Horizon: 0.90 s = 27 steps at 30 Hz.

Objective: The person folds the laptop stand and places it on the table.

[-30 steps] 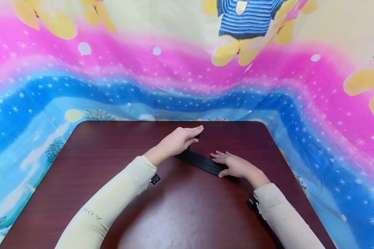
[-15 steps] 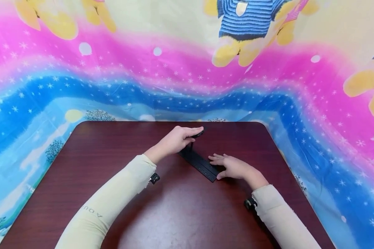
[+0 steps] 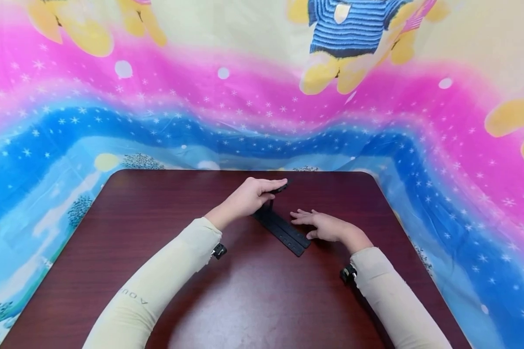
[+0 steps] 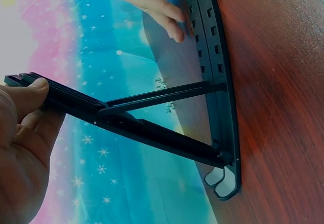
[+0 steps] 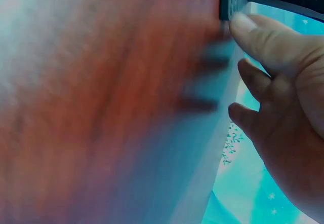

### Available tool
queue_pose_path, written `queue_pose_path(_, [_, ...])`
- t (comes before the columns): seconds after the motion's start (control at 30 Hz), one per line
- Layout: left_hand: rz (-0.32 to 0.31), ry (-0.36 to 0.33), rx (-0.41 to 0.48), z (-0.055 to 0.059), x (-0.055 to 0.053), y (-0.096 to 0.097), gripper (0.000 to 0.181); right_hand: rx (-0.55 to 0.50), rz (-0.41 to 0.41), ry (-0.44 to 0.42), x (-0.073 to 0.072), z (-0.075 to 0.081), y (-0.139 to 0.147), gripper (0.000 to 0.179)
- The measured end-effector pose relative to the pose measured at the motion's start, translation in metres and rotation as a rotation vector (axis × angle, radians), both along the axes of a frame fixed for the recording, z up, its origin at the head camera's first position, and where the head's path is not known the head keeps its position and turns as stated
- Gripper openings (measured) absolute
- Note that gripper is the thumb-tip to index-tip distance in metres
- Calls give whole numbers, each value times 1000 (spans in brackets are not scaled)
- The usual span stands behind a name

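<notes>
A black folding stand, which looks like a laptop stand [image 3: 281, 232], has its long slotted base on the table, running diagonally. In the left wrist view its raised arm [image 4: 152, 135] is hinged near one end of the base, and a thin strut [image 4: 162, 95] bridges the two. My left hand [image 3: 246, 196] pinches the free end of that arm between thumb and fingers. Just right of the base's near end is my right hand [image 3: 327, 227], its fingers spread. In the right wrist view its thumb is close beside the stand's end; contact cannot be told.
The dark red-brown table [image 3: 201, 300] is glossy and reflects light at its front. A patterned pink and blue cloth [image 3: 262, 106] hangs behind it and along both sides. A small black camera sits at each wrist [image 3: 219, 251].
The stand's near end has swung toward me and slightly left, showing more of its slotted base. My right hand, earlier over that end, has drawn slightly off it. My left hand keeps its hold.
</notes>
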<state>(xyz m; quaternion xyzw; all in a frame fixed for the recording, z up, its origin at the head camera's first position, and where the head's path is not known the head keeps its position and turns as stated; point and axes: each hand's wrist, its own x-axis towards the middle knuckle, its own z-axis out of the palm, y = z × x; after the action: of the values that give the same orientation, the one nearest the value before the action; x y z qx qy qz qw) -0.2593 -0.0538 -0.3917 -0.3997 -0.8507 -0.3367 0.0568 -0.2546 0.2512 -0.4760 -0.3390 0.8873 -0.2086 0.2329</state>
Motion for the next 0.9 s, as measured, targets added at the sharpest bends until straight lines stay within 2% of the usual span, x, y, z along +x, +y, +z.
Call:
queue_pose_path(0.17, [15,-19,30,-2,-1,-1,59,7,9,-44,-2,-1,-2,67])
queue_pose_path(0.47, [26,-47,58,-2,-2,1,58,39,8,-27,-3,4,1,72])
queue_pose_path(0.63, [40,-114,88,-4,-4,1,54,-4,58,-8,0,-1,-2,77])
queue_pose_path(0.73, [43,-156,109,-4,-5,2,53,-14,54,-8,2,-3,-5,80])
queue_pose_path(0.9, [53,-174,124,-7,-7,2,54,-32,58,19,2,-6,-9,83])
